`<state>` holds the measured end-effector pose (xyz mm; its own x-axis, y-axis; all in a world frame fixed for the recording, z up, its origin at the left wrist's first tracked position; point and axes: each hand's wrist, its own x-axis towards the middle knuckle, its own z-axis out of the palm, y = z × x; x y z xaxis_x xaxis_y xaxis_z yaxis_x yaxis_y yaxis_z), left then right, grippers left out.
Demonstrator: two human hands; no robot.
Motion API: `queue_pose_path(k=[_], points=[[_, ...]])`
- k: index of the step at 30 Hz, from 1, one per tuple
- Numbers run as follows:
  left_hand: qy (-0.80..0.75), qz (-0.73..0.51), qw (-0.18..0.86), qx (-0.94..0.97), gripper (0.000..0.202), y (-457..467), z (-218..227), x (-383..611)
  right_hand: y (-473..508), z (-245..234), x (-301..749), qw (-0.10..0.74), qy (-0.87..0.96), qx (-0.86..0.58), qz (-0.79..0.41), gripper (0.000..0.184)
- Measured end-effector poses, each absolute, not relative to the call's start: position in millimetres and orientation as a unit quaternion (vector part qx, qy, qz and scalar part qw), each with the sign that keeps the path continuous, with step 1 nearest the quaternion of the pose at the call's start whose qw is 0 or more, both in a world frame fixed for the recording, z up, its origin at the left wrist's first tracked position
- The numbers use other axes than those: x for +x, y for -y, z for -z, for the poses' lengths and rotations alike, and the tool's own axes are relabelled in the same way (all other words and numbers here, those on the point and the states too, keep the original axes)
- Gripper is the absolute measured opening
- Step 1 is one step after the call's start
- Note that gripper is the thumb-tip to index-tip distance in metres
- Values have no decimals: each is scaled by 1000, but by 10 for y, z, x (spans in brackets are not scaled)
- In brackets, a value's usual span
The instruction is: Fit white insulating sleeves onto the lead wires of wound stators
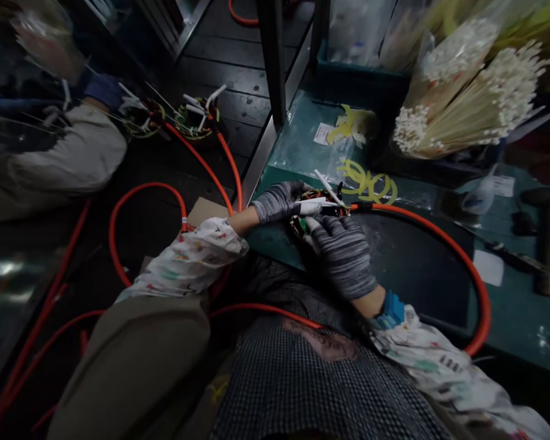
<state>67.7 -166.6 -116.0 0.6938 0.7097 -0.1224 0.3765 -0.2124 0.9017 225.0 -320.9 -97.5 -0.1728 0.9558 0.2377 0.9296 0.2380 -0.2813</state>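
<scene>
A round motor stator (319,194) with coloured wires stands at the edge of the green worktop, partly covered by my gloved fingers. Around its left side my left hand (278,201), in a grey striped knit glove, is closed. My right hand (343,253), gloved alike, grips the near right side, with the thumb against the wires and the fingers curled. White sleeving (327,186) sticks up from the stator, and another white piece lies across its top between my hands. From its right side a thick orange cable (433,232) curves over the worktop. My fingertips are partly hidden.
Yellow rings (369,183) lie behind the stator. Farther back right are bundled thin strands with white tips (467,104). On the left, a co-worker's sleeve (73,146) is near two similar wired stators (199,116). Orange cables (149,185) loop beside my legs. A dark post (272,61) rises behind.
</scene>
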Motion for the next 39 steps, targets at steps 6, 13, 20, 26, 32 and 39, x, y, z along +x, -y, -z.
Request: queue_pose_path(k=[6, 13, 20, 26, 32, 39], points=[[-362, -323, 551, 679, 75, 2231, 1178, 495, 3556, 1101, 2173, 228, 764, -603, -20, 27], [-366, -376, 465, 713, 65, 2458, 1219, 365, 3692, 1173, 2091, 253, 743, -614, -84, 32], [-358, -358, 439, 742, 63, 2447, 1164, 370, 3695, 1142, 2086, 239, 746, -617, -67, 33], [-252, -328, 417, 809, 94, 2385, 1149, 260, 3660, 1040, 2050, 195, 746, -634, -60, 28], [-244, -310, 427, 814, 87, 2459, 1214, 200, 3737, 1073, 2202, 227, 755, -608, -99, 30], [-252, -327, 402, 817, 86, 2708, 1111, 443, 3731, 1174, 2663, 364, 642, -668, -101, 52]])
